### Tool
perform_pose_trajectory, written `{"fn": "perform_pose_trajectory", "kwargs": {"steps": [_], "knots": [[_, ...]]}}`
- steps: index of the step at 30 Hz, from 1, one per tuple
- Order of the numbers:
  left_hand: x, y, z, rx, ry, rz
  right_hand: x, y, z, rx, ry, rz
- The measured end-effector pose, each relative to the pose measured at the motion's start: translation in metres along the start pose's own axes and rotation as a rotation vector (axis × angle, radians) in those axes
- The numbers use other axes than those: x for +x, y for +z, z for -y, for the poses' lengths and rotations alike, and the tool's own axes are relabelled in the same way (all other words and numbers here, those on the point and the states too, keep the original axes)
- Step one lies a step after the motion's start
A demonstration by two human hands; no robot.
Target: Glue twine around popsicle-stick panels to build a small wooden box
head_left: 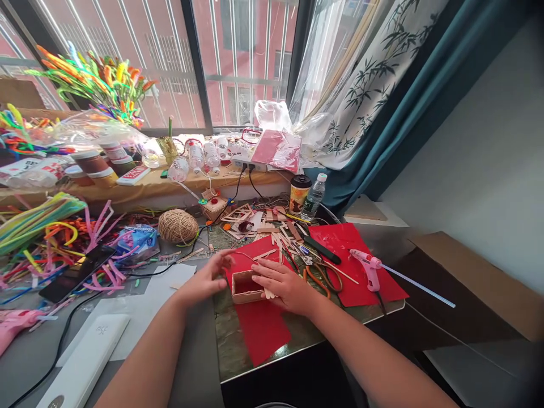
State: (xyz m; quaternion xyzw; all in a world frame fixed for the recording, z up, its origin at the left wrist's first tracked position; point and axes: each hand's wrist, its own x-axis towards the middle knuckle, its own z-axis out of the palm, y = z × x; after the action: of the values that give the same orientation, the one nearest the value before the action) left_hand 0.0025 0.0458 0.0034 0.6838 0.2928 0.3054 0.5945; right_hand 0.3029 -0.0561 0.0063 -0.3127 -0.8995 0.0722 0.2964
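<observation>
A small open-topped box [247,287] of thin tan board, dark reddish inside, stands on a red sheet [266,334]. To its left is my left hand [208,279], thumb and fingers apart with nothing between them. My right hand [284,285] reaches over the box's right end, its fingers close together. Short pale craft sticks [269,293] poke out beneath those fingers, apparently pinched there; the thumb and the box's right wall are mostly hidden. Another pale stick [264,255] lies just beyond the box.
Right of my hands lie orange-handled scissors [318,279] and a pink glue gun [369,266] with a long glue stick. Behind are heaped wood pieces [272,224], a water bottle [314,197], a cup [300,192] and a twine ball [177,225]. A white power bank [87,360] lies left.
</observation>
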Motion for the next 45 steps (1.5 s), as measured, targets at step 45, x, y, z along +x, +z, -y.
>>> {"fn": "perform_pose_trajectory", "kwargs": {"steps": [45], "knots": [[0.02,-0.005,0.013,-0.733,0.094,-0.737,0.019,0.04,-0.025,0.271,0.769,-0.165]]}}
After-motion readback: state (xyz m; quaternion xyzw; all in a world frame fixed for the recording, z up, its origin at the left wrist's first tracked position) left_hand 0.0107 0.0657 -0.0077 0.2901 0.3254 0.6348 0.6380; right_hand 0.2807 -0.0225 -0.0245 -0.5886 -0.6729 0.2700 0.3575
